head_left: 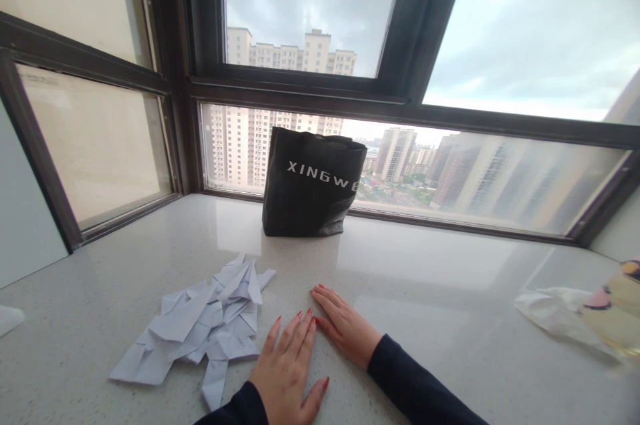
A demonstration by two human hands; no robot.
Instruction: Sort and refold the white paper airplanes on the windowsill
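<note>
Black bag [307, 211] lettered "XINGWE" stands beyond folded papers [190, 325] and two flat hands

White capitals run across the bag's front, sloping down to the right; the last letter, apparently an E, sits at the side edge, so whether the word continues cannot be told. The bag stands upright near the glass, hiding part of the lower windowpane [235, 145].

The folded papers lie in a loose, overlapping heap just left of the left hand [287, 365]. That hand rests palm down, its fingers slightly fanned and thumb held out. The right hand [345, 326] lies flat beside it, fingers close together, its thumb at the left fingertips; whether they touch is hard to tell.

Near the right edge sit a crumpled white wrapper [555, 311] and a blurred yellowish item [617, 311] with pink and orange patches.

Everything rests on a pale, speckled, glossy window sill [430, 291]. Dark window frames [305, 90] enclose it; outside rise apartment towers [395, 151] under a cloudy sky [540, 25].
</note>
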